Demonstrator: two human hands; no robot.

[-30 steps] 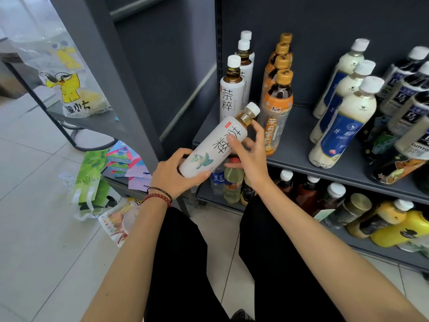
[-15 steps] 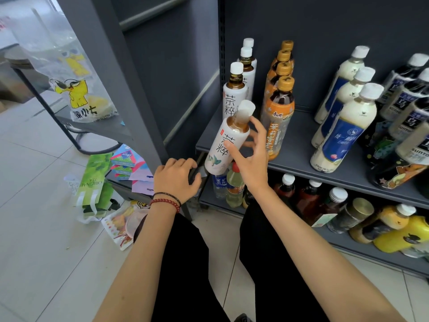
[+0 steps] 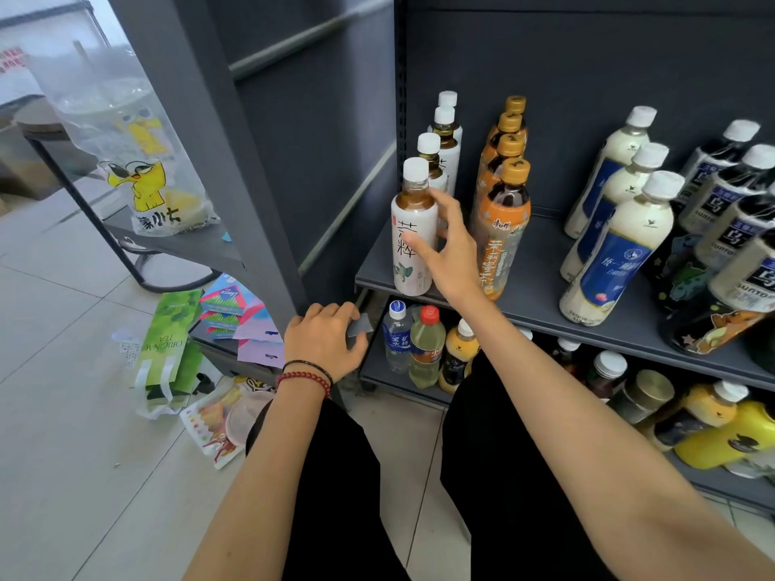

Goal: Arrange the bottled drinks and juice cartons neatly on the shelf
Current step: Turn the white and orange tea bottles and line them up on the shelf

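Observation:
A white-labelled tea bottle with a white cap stands upright at the front left of the upper grey shelf. It heads a row of matching bottles. My right hand is beside it with the fingers apart, touching its right side without wrapping it. Right of my hand runs a row of orange-labelled tea bottles. Lower down, my left hand curls around the front corner of the lower shelf.
Milky bottles with blue labels and dark Suntory bottles fill the right of the upper shelf. Water, juice and yellow bottles crowd the lower shelf. Green tea cartons and packets lie on the tiled floor at left.
The white tea bottle went from tilted in both hands to upright on the shelf edge. My left hand dropped to the lower shelf corner. My right hand's grip has loosened.

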